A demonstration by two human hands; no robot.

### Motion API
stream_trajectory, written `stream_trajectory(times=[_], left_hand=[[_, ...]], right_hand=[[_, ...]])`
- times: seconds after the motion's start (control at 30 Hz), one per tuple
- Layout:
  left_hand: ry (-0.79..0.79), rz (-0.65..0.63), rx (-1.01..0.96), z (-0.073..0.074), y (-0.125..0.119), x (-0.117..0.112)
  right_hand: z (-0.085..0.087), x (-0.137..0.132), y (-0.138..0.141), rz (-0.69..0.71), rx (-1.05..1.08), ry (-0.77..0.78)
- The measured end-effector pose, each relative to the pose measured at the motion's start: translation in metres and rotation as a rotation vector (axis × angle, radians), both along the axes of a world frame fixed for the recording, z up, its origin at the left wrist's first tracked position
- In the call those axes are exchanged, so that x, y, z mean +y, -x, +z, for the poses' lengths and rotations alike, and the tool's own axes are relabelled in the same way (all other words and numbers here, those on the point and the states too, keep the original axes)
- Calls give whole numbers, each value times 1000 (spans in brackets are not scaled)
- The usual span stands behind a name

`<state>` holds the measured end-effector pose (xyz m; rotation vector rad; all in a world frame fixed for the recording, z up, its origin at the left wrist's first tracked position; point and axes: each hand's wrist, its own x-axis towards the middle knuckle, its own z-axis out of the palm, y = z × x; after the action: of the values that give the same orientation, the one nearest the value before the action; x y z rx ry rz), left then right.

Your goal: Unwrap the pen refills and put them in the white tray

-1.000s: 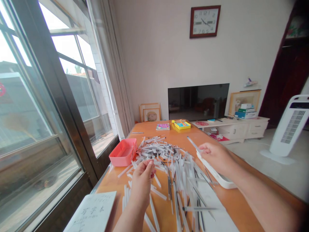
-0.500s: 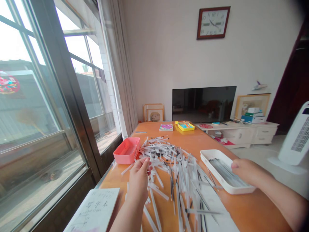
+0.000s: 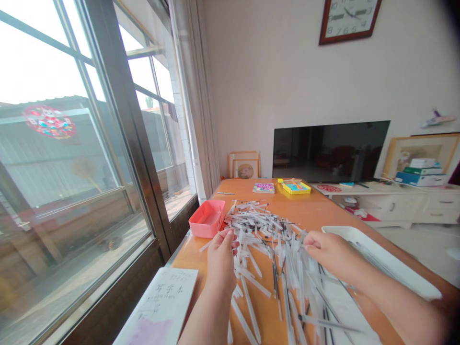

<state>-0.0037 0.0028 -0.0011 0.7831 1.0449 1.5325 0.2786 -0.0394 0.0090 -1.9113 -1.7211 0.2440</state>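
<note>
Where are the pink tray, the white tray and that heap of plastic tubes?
pink tray (image 3: 200,230), head view, on its near wall.
white tray (image 3: 406,268), head view, on its bare inner wall.
heap of plastic tubes (image 3: 262,223), head view, on the heap's middle.

Orange wooden surface (image 3: 323,215) under a heap of pen tubes (image 3: 266,230)
The heap of white tubes and thin dark refills sprawls across the middle; a pink tray (image 3: 207,219) sits touching the heap's left edge, a long white tray (image 3: 388,258) lies just right of the heap, a printed booklet (image 3: 161,306) lies near the heap's lower left, and beyond the heap, towards the wall, lie a single pen (image 3: 225,193), a colourful book (image 3: 263,188) and a yellow box (image 3: 293,187)
</note>
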Motion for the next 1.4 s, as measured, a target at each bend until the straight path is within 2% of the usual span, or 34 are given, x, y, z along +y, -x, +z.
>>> stream_trajectory(times=[0.07, 0.23, 0.33, 0.43, 0.53, 0.67, 0.8, 0.93, 1.03, 1.1, 1.17, 1.27, 1.4], left_hand=[[-3, -1, 0, 0, 1, 0], [8, 16, -20, 0, 1, 0], [9, 13, -18, 0, 1, 0], [16, 16, -2, 1, 0, -1], [33, 10, 10, 2, 0, -2], [46, -34, 59, 1, -4, -5], [59, -104, 150, -1, -11, -10], [57, -279, 225, -1, -18, -17], [10, -401, 231, 0, -20, -19], [-11, -386, 221, 0, -19, -17], [-21, -311, 213, -1, -18, -15], [-33, -216, 203, -2, -16, -11], [-21, -193, 196, -4, -15, -8]], right_hand=[[2, 4, 33, 108, -88, 74], [-3, 14, 101, 167, -285, 176], [-8, 19, 129, 194, -395, 246], [-12, 24, 141, 208, -441, 304], [-12, 25, 138, 181, -441, 334], [-5, 21, 116, 163, -412, 363], [5, 15, 92, 202, -257, 301], [9, 7, 87, 317, -8, 169], [12, 5, 89, 406, 115, 162], [13, 10, 86, 413, 168, 180], [11, 21, 79, 314, 155, 178], [5, 43, 67, 130, 46, 163], [-6, 66, 67, 62, -83, 208]])
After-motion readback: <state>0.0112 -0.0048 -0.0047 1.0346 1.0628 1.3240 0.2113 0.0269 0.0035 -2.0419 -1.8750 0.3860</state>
